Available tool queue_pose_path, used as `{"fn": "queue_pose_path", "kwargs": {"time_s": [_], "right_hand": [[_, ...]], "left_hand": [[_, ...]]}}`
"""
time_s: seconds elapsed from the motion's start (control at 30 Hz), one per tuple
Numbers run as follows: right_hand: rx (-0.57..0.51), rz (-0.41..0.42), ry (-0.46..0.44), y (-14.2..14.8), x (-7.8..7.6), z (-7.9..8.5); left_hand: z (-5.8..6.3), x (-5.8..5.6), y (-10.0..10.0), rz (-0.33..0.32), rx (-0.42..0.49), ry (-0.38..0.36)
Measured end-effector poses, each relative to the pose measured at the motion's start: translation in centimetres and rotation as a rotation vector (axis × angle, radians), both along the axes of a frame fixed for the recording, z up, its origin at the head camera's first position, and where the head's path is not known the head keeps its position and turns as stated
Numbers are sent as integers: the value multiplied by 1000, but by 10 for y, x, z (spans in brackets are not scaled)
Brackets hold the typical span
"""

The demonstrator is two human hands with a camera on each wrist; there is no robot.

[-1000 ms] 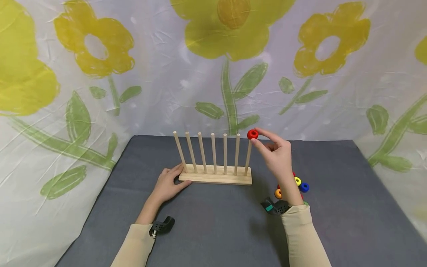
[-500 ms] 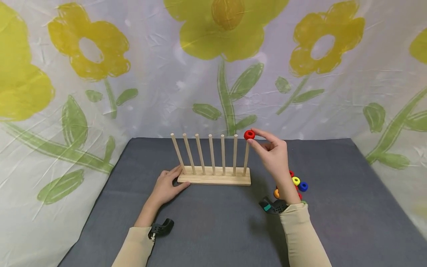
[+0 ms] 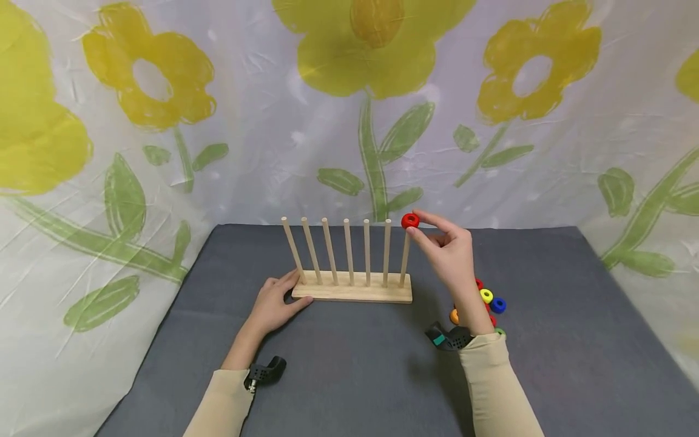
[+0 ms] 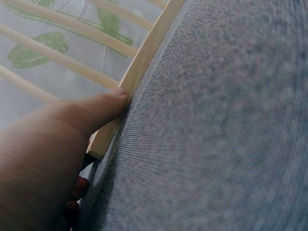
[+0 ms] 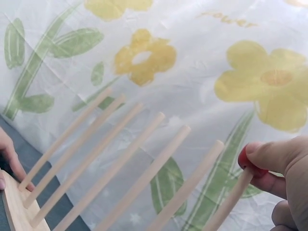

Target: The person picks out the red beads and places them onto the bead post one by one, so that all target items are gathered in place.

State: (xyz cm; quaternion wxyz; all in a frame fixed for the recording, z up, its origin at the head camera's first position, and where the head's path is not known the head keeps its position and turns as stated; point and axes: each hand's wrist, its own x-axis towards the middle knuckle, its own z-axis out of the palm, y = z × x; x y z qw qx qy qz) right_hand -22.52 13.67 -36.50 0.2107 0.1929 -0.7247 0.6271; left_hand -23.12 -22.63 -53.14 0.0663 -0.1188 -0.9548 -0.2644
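Observation:
A pale wooden peg board (image 3: 352,294) with several upright pegs stands on the grey cloth. My left hand (image 3: 275,303) holds its left end, the thumb along the front edge and the other fingers around the back. In the left wrist view the thumb (image 4: 108,106) presses on the board's edge. At the top of the rightmost peg (image 3: 405,261), my right hand (image 3: 450,246) pinches a red bead (image 3: 410,220) between thumb and index finger. The right wrist view shows that peg's tip meeting the underside of the red bead (image 5: 250,162). The other pegs carry no beads.
Loose beads lie on the cloth beside the right forearm, partly hidden by it: a yellow bead (image 3: 486,295), a blue bead (image 3: 498,305), an orange bead (image 3: 454,316), plus red and green ones. A flower-printed curtain (image 3: 262,152) hangs behind the table.
Both hands, the peg board and the red bead hold almost the same places. The head view has shifted slightly.

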Motion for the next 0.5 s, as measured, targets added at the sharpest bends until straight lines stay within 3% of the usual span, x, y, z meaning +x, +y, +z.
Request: {"fn": "queue_pose_path", "kwargs": {"time_s": [0.5], "right_hand": [[12, -5, -30, 0, 1, 0]], "left_hand": [[0, 1, 1, 8, 15, -5]]}}
